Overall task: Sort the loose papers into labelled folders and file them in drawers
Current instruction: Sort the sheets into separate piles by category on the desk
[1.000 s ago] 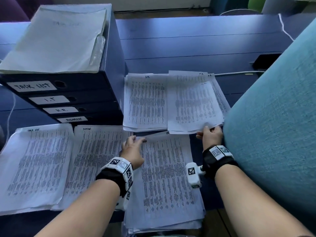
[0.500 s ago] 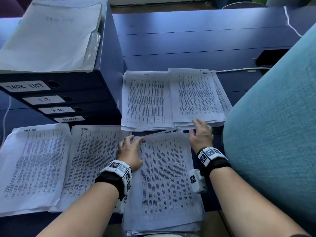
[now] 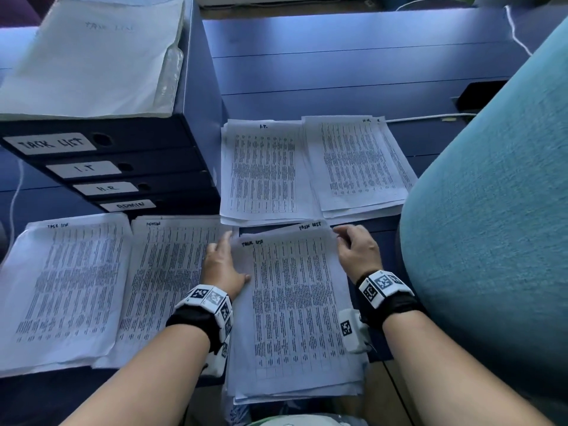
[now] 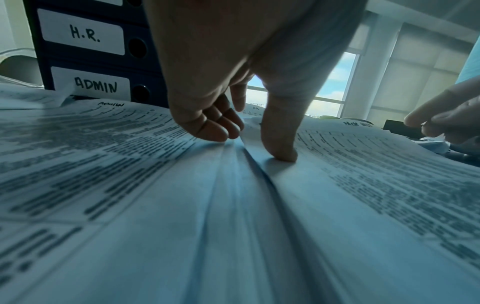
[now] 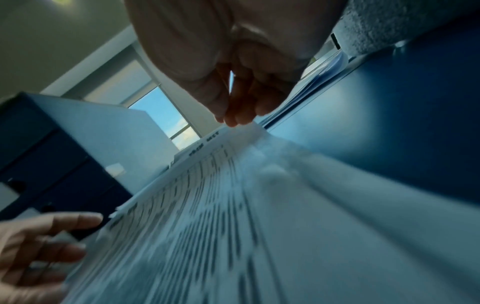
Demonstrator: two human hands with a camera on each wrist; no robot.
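A stack of loose printed sheets [image 3: 295,309] lies at the desk's front edge, its top sheet headed TASK LIST. My left hand [image 3: 222,262] rests at the stack's left edge. In the left wrist view its thumb [image 4: 280,152] presses on the top sheet, and the other fingers lie loosely beside the edge. My right hand [image 3: 353,250] is at the stack's far right corner, fingertips [image 5: 233,117] pinching the sheet's corner. Sorted piles lie around: TASK LIST [image 3: 61,287], ADMIN [image 3: 159,287], I.T. [image 3: 264,170], H.R. [image 3: 359,164].
A dark blue drawer unit [image 3: 129,155] stands at the back left, its drawers labelled TASK LIST, I.T, H.R and ADMIN, all closed. A pale folder [image 3: 92,56] lies on top of it. A teal chair back [image 3: 491,210] crowds the right side. A black object [image 3: 479,93] and a white cable sit behind it.
My right hand laid a sheet on the H.R. pile, let it go and came back to the stack's far right corner. My left hand stayed at the stack's left edge.
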